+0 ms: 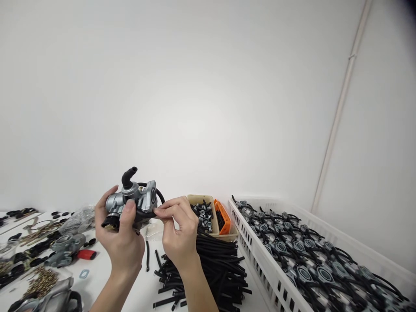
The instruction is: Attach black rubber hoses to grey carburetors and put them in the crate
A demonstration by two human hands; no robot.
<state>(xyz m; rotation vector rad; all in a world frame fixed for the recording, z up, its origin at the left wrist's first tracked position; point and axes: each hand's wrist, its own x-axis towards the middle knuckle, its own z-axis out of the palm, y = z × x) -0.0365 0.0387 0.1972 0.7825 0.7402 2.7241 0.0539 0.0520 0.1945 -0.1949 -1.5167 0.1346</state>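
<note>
A silver carburetor with a bent black rubber elbow on top is held up above the table. My left hand is wrapped round its body, with the thumb across the front. A thin black hose curves round the carburetor's right side. My right hand is closed in a pinch on black hose at the carburetor's lower right; the fingertips hide just where it ends. Below my right hand lies a large pile of cut black hoses.
At right stands a white crate filled with carburetors. Behind the hoses are a beige bin of small metal parts and an orange basket. Brass pieces, a red cylinder and another carburetor lie at left.
</note>
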